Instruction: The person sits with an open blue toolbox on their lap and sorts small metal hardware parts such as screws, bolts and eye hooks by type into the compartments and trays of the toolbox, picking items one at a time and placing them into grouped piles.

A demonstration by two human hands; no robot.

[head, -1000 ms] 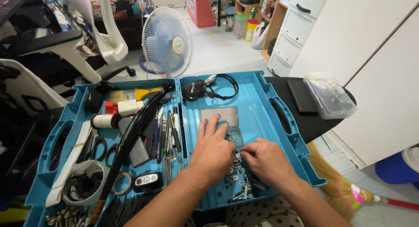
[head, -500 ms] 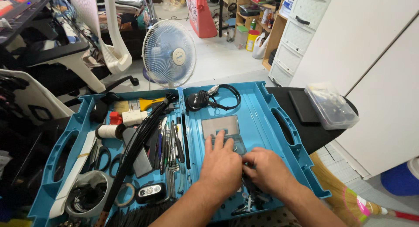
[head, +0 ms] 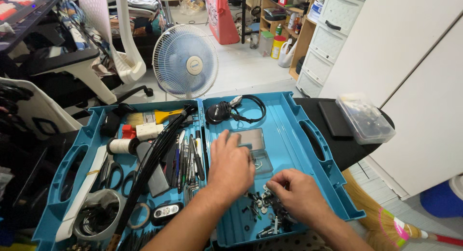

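Picking through loose screws [head: 263, 207] in the right half of the blue case [head: 289, 135], so both hands sit low over that pile. Left hand [head: 231, 166] lies flat, fingers together, tips touching a small clear bag [head: 262, 160], probably to keep it out of the way. Right hand [head: 295, 198] has its fingers curled and bunched at the pile's edge; looks like a pinch on a screw, can't tell for sure. Headphones [head: 231, 110] lie beyond the fingertips.

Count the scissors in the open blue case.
2. Both black-handled scissors lie side by side in the case's left half, near the white strip. More may be hidden under the tools.
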